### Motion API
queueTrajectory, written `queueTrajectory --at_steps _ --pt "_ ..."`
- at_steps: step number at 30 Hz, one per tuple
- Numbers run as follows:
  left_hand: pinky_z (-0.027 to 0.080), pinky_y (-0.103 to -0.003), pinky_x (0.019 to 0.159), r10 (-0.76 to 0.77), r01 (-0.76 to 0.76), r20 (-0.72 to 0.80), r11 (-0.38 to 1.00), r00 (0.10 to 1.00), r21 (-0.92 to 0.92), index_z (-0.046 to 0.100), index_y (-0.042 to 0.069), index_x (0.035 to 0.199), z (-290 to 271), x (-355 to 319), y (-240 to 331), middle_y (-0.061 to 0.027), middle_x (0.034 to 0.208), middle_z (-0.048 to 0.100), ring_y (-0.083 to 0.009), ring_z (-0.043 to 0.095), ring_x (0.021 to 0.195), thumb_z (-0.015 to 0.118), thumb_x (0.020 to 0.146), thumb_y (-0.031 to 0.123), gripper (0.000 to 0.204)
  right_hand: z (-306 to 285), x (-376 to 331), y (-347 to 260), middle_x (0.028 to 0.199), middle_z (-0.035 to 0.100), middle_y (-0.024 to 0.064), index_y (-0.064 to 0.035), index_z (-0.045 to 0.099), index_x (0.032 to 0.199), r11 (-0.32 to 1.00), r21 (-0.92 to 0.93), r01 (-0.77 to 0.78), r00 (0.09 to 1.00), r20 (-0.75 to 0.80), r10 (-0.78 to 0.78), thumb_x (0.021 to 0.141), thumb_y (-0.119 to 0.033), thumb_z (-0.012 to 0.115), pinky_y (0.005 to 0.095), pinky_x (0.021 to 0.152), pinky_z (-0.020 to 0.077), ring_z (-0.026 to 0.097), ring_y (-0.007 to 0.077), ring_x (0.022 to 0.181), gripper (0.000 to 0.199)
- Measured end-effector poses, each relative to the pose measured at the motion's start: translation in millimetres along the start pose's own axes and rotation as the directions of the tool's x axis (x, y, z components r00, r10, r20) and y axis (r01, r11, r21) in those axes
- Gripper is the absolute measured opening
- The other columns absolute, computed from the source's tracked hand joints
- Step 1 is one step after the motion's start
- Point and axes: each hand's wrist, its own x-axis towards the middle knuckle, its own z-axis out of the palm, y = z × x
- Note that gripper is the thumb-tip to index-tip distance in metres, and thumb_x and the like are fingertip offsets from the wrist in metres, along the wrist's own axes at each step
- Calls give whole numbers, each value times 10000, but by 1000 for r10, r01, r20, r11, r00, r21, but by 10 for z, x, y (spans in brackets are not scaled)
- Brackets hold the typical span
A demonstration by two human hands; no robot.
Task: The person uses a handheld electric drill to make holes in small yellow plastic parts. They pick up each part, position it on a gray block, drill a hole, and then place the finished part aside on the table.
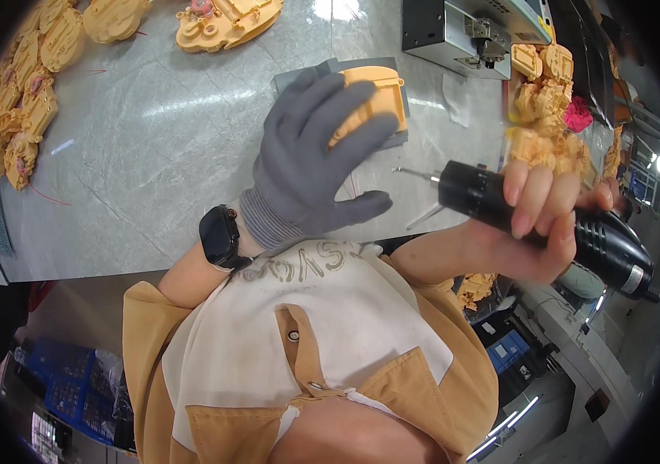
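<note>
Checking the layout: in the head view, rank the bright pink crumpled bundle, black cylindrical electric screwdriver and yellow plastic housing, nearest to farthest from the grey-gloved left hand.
1. Yellow plastic housing: partly covered by the left hand.
2. Black cylindrical electric screwdriver: to the right, in the right hand.
3. Bright pink crumpled bundle: far right.

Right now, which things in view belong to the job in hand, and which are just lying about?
Apparently in use:
black electric screwdriver, in the right hand
orange plastic part, partly covered by the gloved left hand
grey block beneath that part

Seemingly lying about:
orange pieces at far left
pink item at right
blue crates, lower left
</note>
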Motion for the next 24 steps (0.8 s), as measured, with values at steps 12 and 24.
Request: queueTrajectory --at_steps 12,24 --pt "343 -470 989 -192 195 -38 975 981 104 473 151 1240 202 -90 -264 -127 1289 393 -320 432 1114 792 564 322 767 7 -78 362 604 457 79 -110 263 1259 944 -282 171 983 -20 -184 754 -14 477 375 500 446 459 193 441 557" --pt "389 -433 933 -170 168 8 978 985 125 425 153 1293 182 -76 -291 -185 1319 373 -325 449 1118 781 599 316 797 -18 -59 331 635 404 40 -186 370 1234 943 -327 63 995 92 -35 782 -32 458 358 598 391 439 167 521 486"
